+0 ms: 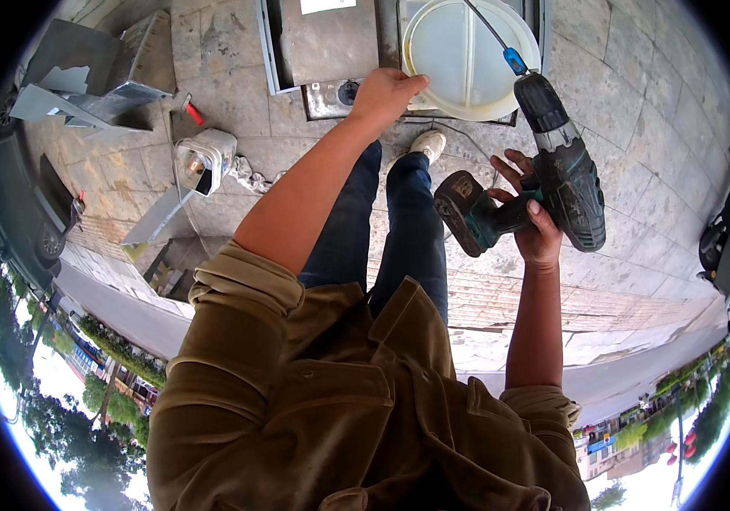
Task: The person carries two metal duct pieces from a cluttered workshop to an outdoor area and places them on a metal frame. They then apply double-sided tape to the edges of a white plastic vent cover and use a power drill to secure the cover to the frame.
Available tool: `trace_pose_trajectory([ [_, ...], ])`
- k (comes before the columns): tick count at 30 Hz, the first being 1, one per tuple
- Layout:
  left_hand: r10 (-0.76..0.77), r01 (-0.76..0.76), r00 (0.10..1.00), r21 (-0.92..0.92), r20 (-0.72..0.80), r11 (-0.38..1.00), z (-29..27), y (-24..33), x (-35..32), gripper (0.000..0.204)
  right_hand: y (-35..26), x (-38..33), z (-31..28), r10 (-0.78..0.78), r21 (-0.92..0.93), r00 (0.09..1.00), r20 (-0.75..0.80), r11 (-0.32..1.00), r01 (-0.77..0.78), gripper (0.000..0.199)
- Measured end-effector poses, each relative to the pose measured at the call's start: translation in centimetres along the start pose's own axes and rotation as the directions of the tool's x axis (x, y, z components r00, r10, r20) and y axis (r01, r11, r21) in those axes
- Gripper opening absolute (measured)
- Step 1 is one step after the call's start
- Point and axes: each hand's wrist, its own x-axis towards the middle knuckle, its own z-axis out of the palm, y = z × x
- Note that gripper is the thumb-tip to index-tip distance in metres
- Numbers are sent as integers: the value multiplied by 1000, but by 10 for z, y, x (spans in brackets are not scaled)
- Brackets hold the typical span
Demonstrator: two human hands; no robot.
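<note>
On the paving to our left stand metal sheets (101, 77) and a small white box (206, 160). Our left hand (384, 92) rests curled on the near rim of the white round cover (458, 64). Our right hand (533, 223) grips the drill (543, 183) by its handle, bit touching the cover's far right edge.

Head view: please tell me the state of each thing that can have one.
Drill: held in right hand, long bit pointing away.
White round cover: lying flat, left hand gripping its edge.
Grey metal box: lying flat on paving.
</note>
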Motion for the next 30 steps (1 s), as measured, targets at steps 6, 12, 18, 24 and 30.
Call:
trace_pose_trajectory([
  [6, 41, -41, 998, 7, -51, 999, 4, -3, 2, 43, 10, 48, -3, 68, -6, 998, -17, 998, -68, 62],
  [12, 2, -1, 999, 20, -50, 1000, 4, -1, 3, 43, 22, 50, -8, 128, -2, 991, -44, 992, -128, 58],
  [18, 23, -23, 999, 18, -44, 1000, 5, -1, 3, 44, 37, 54, -4, 117, 0, 993, -32, 993, -117, 61],
  [24, 33, -33, 999, 19, -5, 999, 2, -1, 4, 43, 53, 61, -4, 63, 25, 996, -61, 998, -62, 61],
  [30, 18, -18, 1000, 16, 0, 1000, -2, 2, -1, 44, 60, 65, -7, 50, 49, 995, -85, 998, -46, 61],
])
